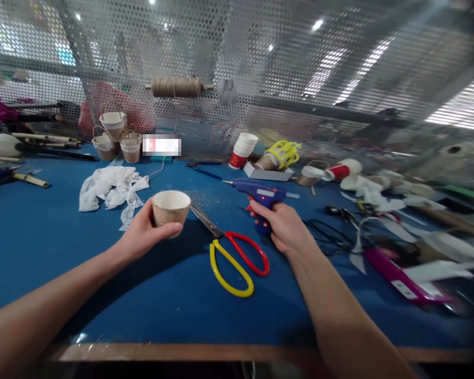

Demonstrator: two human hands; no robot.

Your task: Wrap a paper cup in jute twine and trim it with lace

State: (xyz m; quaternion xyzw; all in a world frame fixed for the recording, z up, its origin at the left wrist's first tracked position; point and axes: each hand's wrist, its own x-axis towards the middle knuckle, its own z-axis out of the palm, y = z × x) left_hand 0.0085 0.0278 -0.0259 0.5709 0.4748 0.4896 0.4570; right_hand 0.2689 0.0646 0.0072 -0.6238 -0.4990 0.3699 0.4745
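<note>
My left hand is closed around a small cup with a rough tan outside and a pale inside, its open top facing up. In my right hand is a blue glue gun, gripped by its handle, with a red light showing and a clear glue stick out of its back. The nozzle points left, apart from the cup. Between my hands lie large scissors with one red and one yellow handle. Beyond my left hand sits a heap of white lace.
Small handled baskets are stacked at the back left. Twine hangs on the mesh panel. A paper cup stack stands at the back. On the right lie cables, scraps and a purple power strip. Sticks lie far left.
</note>
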